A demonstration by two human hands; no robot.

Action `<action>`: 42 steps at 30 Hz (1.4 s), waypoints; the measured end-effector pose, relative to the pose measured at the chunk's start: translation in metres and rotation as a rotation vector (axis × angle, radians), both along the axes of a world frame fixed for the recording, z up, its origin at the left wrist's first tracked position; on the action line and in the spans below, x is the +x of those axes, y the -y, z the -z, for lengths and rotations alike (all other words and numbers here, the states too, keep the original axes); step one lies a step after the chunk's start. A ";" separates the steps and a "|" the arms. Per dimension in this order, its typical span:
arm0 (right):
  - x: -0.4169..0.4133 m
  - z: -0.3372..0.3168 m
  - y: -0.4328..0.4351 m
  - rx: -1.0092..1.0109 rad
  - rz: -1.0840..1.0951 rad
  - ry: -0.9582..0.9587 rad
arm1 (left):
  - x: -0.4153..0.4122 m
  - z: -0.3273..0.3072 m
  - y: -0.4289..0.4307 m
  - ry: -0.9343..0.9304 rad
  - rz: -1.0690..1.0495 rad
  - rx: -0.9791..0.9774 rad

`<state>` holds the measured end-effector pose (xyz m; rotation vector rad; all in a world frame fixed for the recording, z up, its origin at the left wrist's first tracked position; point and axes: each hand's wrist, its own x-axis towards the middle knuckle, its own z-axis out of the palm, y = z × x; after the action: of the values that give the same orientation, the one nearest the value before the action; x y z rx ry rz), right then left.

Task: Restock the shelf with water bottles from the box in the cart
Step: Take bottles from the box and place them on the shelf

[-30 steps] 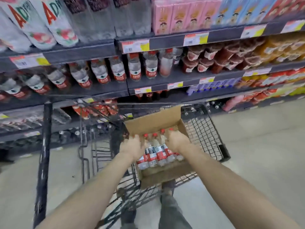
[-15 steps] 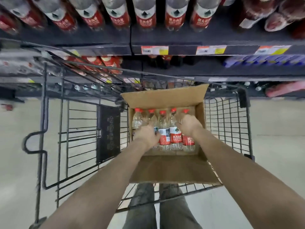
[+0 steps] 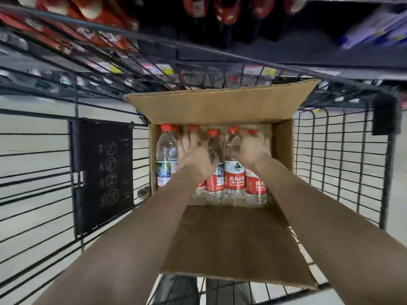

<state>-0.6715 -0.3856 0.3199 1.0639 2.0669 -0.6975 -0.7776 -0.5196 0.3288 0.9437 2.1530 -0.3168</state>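
Presently, the water bottles [image 3: 234, 175] sit packed in a row inside the open box [image 3: 283, 146], which rests in the cart [image 3: 330, 172]; five red caps count across. My left hand [image 3: 193, 157] has its grip curled round the second bottle from the left. My right hand [image 3: 248, 150] grips the shoulders at the right end of the row.

Judgement: full bottles, moderately heavy, with thin walls that give under pressure and smooth labels likely to slip. The best hold is the stiffer shoulder below the cap.

Against half a second ago, both hands remain on the same bottles and none is lifted. The view has dropped nearer the box, and the shelf [image 3: 286, 51] shows only as a blurred edge.
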 end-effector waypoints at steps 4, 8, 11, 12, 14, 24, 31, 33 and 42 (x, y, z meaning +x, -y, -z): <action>-0.008 0.007 0.000 0.040 -0.064 0.068 | 0.001 0.018 -0.006 -0.040 0.015 -0.060; -0.014 0.010 0.001 0.039 -0.016 0.078 | 0.008 0.027 -0.013 -0.041 -0.062 -0.082; -0.018 0.011 0.000 0.026 0.016 0.154 | 0.007 0.027 -0.015 -0.007 -0.110 -0.112; -0.019 0.011 0.000 0.031 0.025 0.170 | 0.008 0.026 -0.014 0.000 -0.125 -0.103; -0.018 0.009 0.002 0.050 0.063 0.170 | 0.010 0.026 -0.012 0.012 -0.180 -0.047; 0.017 -0.017 0.032 -0.093 0.620 -0.429 | 0.047 -0.004 0.011 -0.020 -0.526 0.351; 0.040 -0.052 0.050 -0.220 0.725 -0.526 | 0.049 -0.036 0.028 0.391 -0.769 0.457; 0.045 -0.059 0.052 -0.205 0.740 -0.525 | 0.047 -0.043 0.033 0.412 -0.766 0.513; 0.033 -0.145 0.060 -0.110 0.699 -0.652 | 0.000 -0.127 0.060 0.427 -0.673 0.817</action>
<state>-0.6381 -0.4455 0.4645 1.6727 2.1003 -1.6660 -0.7772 -0.5792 0.4559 0.5421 2.0335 1.0592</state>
